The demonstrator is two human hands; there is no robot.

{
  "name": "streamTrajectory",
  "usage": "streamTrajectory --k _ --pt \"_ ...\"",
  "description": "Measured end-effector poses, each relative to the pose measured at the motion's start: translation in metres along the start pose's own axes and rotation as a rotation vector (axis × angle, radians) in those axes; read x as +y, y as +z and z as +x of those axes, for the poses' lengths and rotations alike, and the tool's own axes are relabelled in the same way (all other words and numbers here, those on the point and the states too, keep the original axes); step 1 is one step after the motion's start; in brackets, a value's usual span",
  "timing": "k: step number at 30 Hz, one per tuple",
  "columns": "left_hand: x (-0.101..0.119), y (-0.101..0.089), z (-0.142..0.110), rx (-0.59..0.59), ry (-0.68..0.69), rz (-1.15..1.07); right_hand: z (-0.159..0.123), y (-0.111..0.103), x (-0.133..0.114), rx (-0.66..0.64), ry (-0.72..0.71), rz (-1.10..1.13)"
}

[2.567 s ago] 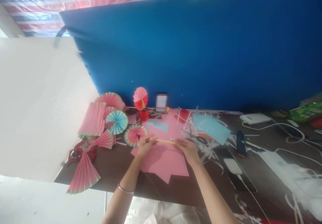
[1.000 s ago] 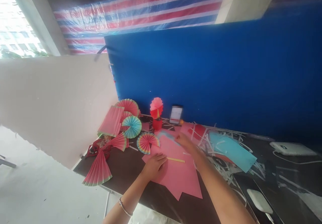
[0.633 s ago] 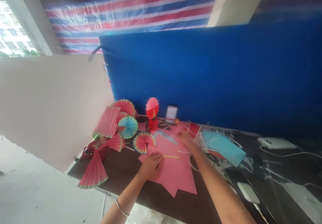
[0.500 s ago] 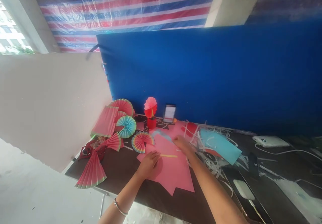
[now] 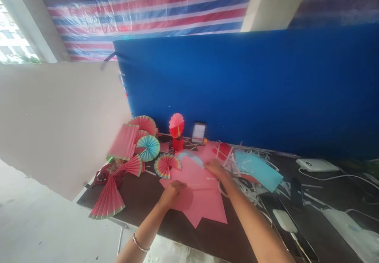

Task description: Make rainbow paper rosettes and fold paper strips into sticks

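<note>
Several pink paper sheets [image 5: 198,207] lie overlapped on the dark table, with pointed corners at the near side. My left hand [image 5: 173,193] is over their left part, its fingers drawn together at the end of a narrow paper strip [image 5: 197,185]. The strip looks pale pink and blurred against the pink paper. My right hand [image 5: 213,167] is at the upper right of the sheets, fingers closed beside a light blue piece [image 5: 194,157]; what they hold, if anything, is too small to make out.
Folded paper fans [image 5: 148,148] crowd the table's left end. A red pot with a paper fan [image 5: 178,144] and a propped phone [image 5: 199,133] stand behind. On the right are paper scraps, a blue sheet [image 5: 257,168], a white power bank [image 5: 317,165] and cables. A blue panel [image 5: 237,89] backs the table.
The strip showed yellow before and now looks pale pink. My left hand has shifted slightly left and its fingers have drawn in. The pink sheets' near corner has moved slightly left.
</note>
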State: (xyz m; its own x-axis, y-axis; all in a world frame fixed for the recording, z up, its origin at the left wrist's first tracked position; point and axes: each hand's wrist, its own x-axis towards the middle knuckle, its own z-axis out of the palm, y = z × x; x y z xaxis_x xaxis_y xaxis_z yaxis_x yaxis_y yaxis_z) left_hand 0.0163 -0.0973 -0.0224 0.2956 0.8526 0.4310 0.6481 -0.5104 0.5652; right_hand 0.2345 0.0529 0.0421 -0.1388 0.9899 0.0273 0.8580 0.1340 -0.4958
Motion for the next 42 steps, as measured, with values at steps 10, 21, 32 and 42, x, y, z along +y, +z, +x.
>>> streamTrajectory --k 10,21,32,42 --pt "-0.023 -0.028 0.01 0.438 -0.258 0.259 -0.051 -0.003 -0.011 0.102 -0.433 -0.1" --pt "-0.001 -0.022 0.026 -0.159 0.046 0.289 -0.109 0.04 0.023 -0.041 -0.469 -0.021" --pt "-0.003 -0.023 0.03 -0.266 0.073 0.19 -0.104 0.048 -0.001 -0.004 -0.608 -0.058" --pt "0.0 -0.015 0.026 0.219 -0.177 -0.082 -0.098 0.047 0.007 0.106 -0.343 0.175"
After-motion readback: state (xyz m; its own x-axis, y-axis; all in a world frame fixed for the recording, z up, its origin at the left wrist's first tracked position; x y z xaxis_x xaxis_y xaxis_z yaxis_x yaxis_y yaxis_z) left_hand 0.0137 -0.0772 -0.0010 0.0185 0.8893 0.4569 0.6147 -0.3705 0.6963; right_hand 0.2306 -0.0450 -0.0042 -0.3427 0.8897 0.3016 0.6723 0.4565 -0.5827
